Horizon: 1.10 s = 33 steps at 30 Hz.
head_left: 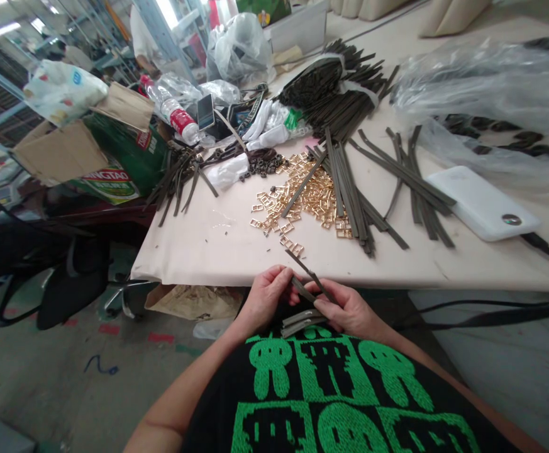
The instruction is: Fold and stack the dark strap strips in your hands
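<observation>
- Carton (123, 154), green print, open flaps: well left of the buckle heap (319, 198), off the table (199, 251).
- Bottle (180, 118), clear, red label: beyond the buckle heap, to its left.
- Fringe of dark strips (180, 179): left of the buckle heap, hanging toward the table's left edge.
- Phone (205, 112), dark screen: left of and beyond the buckle heap.
- Left hand (269, 296), bare: on the near side of the buckle heap, thumb and fingers pinched on a held strip.
- Held strip (304, 289), dark: between the hands, nearer the wearer than the buckle heap; a second length rises beside it — one folded piece or two, cannot tell.
- Short strips (300, 322): below the hands, on the near side of the buckle heap, against the shirt.
- Tied bundle (344, 113), dark strips, pale ties: just beyond the buckle heap.
- Right hand (349, 308), bare: nearer the wearer than the buckle heap, fingers closed around the strip ends.
- Loose strips (349, 195): overlapping the buckle heap's right side.
- White device (484, 204), cable attached: well right of the buckle heap.
</observation>
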{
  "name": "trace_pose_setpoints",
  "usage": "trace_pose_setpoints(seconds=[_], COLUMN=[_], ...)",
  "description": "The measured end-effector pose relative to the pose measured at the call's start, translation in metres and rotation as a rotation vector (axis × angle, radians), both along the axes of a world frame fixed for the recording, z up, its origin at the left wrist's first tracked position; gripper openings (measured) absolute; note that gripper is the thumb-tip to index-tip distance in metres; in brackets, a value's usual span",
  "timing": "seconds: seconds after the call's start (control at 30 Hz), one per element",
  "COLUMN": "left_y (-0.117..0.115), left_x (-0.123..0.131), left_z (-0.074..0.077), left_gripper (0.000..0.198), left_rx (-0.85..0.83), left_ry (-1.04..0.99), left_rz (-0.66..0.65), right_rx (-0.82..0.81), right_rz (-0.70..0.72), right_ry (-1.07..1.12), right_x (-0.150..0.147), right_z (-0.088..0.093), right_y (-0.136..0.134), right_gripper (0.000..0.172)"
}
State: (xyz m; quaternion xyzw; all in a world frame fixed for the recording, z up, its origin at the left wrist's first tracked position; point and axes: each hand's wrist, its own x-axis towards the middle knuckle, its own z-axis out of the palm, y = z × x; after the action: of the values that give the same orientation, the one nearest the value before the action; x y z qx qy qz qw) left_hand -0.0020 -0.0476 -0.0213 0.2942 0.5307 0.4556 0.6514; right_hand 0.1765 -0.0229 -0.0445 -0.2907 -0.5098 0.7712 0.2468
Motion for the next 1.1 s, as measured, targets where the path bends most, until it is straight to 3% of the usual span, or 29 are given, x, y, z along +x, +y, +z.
trace_pose_setpoints(seconds=[0.27,0.33,0.5,0.6,0.67,0.87,0.97,1.1], left_y=[0.002,0.002,0.001,-0.002,-0.006,-0.011,-0.009,-0.008], left_x=[0.007,0.008,0.006,0.002,0.001,0.000,0.000,0.002], left_z=[0.003,0.003,0.005,0.010,0.013,0.022,0.027,0.033], left_gripper=[0.037,0.034,0.017,0.006,0.015,0.015,0.013,0.015], left_rx=[-0.008,0.029,0.378,0.516,0.528,0.599,0.593,0.527], left_ry=[0.048,0.101,0.617,0.850,0.878,0.864,0.914,0.810], left_rz=[-0.118,-0.097,0.082,0.013,-0.041,-0.107,-0.147,-0.182], right_rx=[-0.129,-0.161,-0.191,-0.187,-0.163,0.071,0.306,0.530], right_rz=[-0.100,-0.135,-0.210,-0.234,-0.255,-0.294,-0.308,-0.276], right_ry=[-0.033,-0.053,-0.063,-0.055,-0.065,-0.085,-0.114,-0.131], right_x=[0.001,0.002,0.001,0.000,0.000,0.002,0.003,0.005], right_z=[-0.001,0.000,0.003,0.003,0.001,-0.010,-0.006,0.003], right_y=[-0.004,-0.006,-0.009,-0.009,-0.010,-0.007,-0.004,-0.002], right_gripper=[0.041,0.041,0.040,0.042,0.042,0.038,0.030,0.026])
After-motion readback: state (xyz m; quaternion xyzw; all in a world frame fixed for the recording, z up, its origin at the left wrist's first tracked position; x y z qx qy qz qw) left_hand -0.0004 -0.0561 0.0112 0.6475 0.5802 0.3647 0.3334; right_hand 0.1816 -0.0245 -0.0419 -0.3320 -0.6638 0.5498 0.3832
